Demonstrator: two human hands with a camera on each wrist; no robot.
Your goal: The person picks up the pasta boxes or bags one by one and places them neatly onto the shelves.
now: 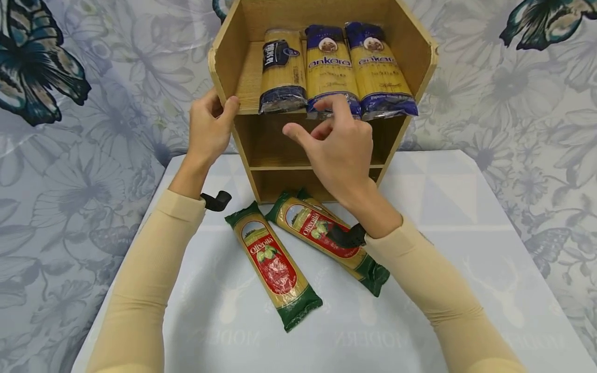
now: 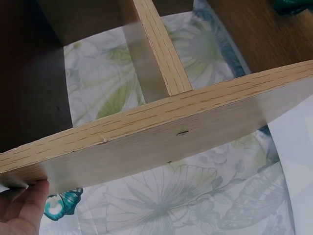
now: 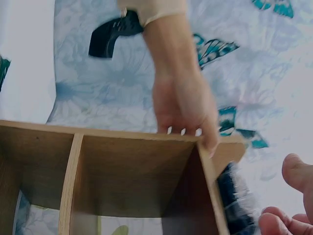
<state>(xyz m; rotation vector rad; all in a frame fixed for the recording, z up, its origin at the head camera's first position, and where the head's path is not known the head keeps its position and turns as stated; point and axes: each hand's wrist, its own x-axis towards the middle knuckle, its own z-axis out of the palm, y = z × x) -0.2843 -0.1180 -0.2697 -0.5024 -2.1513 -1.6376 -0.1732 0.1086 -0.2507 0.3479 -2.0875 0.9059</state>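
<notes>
My left hand (image 1: 210, 124) grips the left side panel of a wooden shelf unit (image 1: 305, 168), thumb over the front edge at the upper board. In the left wrist view, the left fingers (image 2: 32, 208) lie against the panel's outer face. My right hand (image 1: 340, 147) hovers before the top compartment, holding nothing, thumb and index finger spread apart. Behind it lies a yellow-and-blue Ankara spaghetti pack (image 1: 328, 70), its lower end partly covered by the fingers. Beside that are another Ankara pack (image 1: 380, 75) and a spaghetti pack with a dark label (image 1: 283, 72).
On the white table (image 1: 210, 311) lie green-ended Olivoila spaghetti packs: one at the left (image 1: 268, 259), one at the right (image 1: 317, 228) overlapping a mostly hidden pack (image 1: 308, 198). My right forearm passes over the right ones. Butterfly-patterned cloth (image 1: 527, 119) hangs behind the shelf unit.
</notes>
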